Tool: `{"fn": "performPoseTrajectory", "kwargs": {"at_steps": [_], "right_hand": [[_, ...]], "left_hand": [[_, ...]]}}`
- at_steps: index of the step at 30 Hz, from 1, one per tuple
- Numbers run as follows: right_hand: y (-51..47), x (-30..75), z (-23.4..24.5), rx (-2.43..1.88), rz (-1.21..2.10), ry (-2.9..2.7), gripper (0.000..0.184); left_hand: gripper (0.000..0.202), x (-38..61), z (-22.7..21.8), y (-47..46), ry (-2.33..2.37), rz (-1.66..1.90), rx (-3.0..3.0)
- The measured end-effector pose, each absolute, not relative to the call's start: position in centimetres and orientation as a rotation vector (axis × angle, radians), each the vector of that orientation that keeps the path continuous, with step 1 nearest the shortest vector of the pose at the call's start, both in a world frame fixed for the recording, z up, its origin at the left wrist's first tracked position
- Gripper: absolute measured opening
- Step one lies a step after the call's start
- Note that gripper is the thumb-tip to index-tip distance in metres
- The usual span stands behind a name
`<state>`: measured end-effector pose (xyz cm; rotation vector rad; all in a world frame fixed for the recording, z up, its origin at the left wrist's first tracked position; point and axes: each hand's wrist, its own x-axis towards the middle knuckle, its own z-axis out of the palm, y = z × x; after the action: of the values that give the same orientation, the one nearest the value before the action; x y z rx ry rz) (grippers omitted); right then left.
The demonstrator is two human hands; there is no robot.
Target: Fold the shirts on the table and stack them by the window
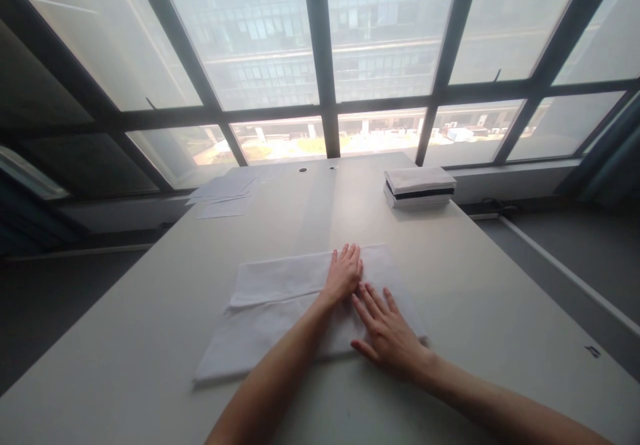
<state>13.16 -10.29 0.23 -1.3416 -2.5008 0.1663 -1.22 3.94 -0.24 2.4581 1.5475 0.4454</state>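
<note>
A white cloth [280, 331], folded into a flat shape with a fold line across its middle, lies on the white table. My left hand [345, 273] rests flat on its far part, right of centre, fingers stretched forward. Just nearer and to the right, my right hand [385, 331] lies with spread fingers on the cloth's right part. The fingertips of my right hand come close to my left hand; whether they touch I cannot tell. Both palms face down, and neither hand grips anything. My left forearm hides part of the cloth's near edge.
A stack of folded cloths [420, 188], white with a dark layer between, stands at the table's far right. Several white sheets [225, 195] lie at the far left. The table [150, 338] ends before large windows. A small dark mark [593, 351] shows near the right edge.
</note>
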Motion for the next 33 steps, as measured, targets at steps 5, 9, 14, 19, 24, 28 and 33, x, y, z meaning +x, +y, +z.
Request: {"fn": "performPoseTrajectory", "kwargs": {"at_steps": [5, 9, 14, 19, 24, 28, 33], "right_hand": [[-10.3, 12.4, -0.8, -1.393, 0.193, -2.47, 0.082], [-9.8, 13.5, 0.4, -1.274, 0.422, -2.317, 0.071], [-7.5, 16.9, 1.5, -1.196, 0.467, -1.77, 0.046], [-4.5, 20.0, -0.2, -1.248, 0.376, -1.685, 0.045], [-4.9, 19.9, 0.3, -1.253, 0.251, -1.76, 0.042], [-7.8, 18.2, 2.9, -1.108, 0.218, -2.194, 0.048], [-10.2, 16.0, 3.1, -1.096, 0.347, -2.62, 0.102]], "left_hand": [[0.046, -1.4, 0.4, 4.9, 1.498, 0.704, 2.178], [0.05, -1.4, 2.1, 5.2, 1.486, 0.851, 2.131], [0.051, -1.3, 2.3, 4.0, 1.042, 0.917, 2.286], [0.058, -1.5, 1.6, 3.4, 0.948, 0.876, 2.439], [0.044, -2.8, 1.9, 4.9, 1.643, 0.914, 2.096], [0.032, -3.7, 1.7, 5.5, 1.774, 0.814, 1.998], [0.031, -3.4, 1.3, 5.2, 1.838, 0.757, 1.945]]}}
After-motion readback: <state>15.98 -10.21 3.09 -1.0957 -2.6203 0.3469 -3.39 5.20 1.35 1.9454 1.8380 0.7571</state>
